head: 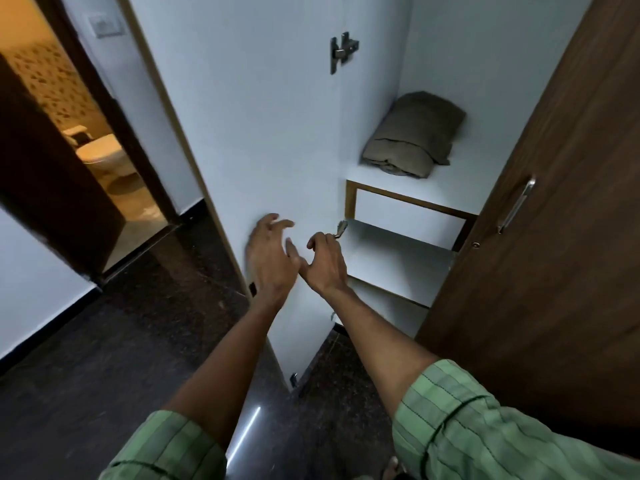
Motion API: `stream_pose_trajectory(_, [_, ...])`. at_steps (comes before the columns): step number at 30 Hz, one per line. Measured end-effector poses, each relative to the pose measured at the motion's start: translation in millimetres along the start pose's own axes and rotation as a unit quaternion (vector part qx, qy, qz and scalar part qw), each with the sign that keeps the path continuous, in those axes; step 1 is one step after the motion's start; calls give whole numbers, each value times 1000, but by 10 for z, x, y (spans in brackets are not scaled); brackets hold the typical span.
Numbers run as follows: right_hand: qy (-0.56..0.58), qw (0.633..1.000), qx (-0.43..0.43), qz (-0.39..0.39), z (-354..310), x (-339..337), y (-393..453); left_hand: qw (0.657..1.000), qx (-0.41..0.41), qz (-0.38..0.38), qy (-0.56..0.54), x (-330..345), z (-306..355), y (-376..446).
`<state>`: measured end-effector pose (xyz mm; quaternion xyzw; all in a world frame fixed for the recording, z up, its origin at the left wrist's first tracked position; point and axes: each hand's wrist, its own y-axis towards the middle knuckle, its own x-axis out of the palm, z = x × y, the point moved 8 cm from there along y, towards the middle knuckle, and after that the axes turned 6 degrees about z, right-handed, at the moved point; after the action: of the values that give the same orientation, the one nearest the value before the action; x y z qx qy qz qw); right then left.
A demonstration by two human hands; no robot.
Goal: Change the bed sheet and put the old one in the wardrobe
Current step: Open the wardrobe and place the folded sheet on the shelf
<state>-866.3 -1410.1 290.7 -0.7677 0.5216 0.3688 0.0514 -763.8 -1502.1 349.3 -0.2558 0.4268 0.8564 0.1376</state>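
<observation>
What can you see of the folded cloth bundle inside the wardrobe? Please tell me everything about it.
The folded cloth bundle is a dull olive-brown fabric, soft and slightly creased, folded into a thick, rounded packet with layered edges showing at its front. It lies flat on the upper white shelf of the open wardrobe, close to the back corner. Something round and grey peeks out under its front edge; what it is cannot be told. Neither hand touches it.

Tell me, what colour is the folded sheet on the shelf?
The folded sheet is olive-brown, seen in the head view.
</observation>
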Motion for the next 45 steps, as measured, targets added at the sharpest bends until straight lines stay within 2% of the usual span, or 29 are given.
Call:
stream_pose_trajectory(3, [-11,999,-36,-23,-407,133,-221,988,-88,117,52,-675,-318,-155])
stream_pose_trajectory(5, [-15,998,-52,-35,-588,193,-348,977,-144,157,24,-916,-476,-297])
stream_pose_trajectory(7, [-19,997,-69,-44,-738,210,-437,967,-200,126,-97,-919,-622,-348])
stream_pose_trajectory(9, [-24,995,-87,-39,-844,185,-506,941,-266,41,-203,-793,-723,-357])
stream_pose_trajectory(13, [-23,994,-104,-1,-912,65,-772,904,-340,2,-257,-909,-882,-480])
stream_pose_trajectory(16, [-24,993,-112,34,-932,-112,-895,897,-357,-9,-262,-930,-872,-534])
stream_pose_trajectory(20, [-16,989,-114,90,-860,-463,-948,899,-356,-33,-251,-793,-653,-630])
stream_pose_trajectory(23, [14,988,-98,119,-725,-721,-940,891,-337,-91,-292,-555,-446,-628])
stream_pose_trajectory(28, [1,981,-70,182,-257,-1224,-1029,923,-216,-199,-249,-113,147,-627])
stream_pose_trajectory(30, [-21,975,-39,218,26,-1487,-1012,932,-160,-231,-230,114,434,-619])
stream_pose_trajectory(33, [-49,955,28,291,445,-1953,-912,947,-76,-280,-138,502,910,-579])
stream_pose_trajectory(37, [-86,919,164,347,953,-2404,-796,958,22,-285,-20,852,1569,-549])
stream_pose_trajectory(41, [-100,893,250,360,1384,-2762,-517,939,19,-343,1,1329,2099,-430])
stream_pose_trajectory(45, [-119,881,267,373,1702,-2993,-162,919,-23,-393,7,1933,2285,-267])
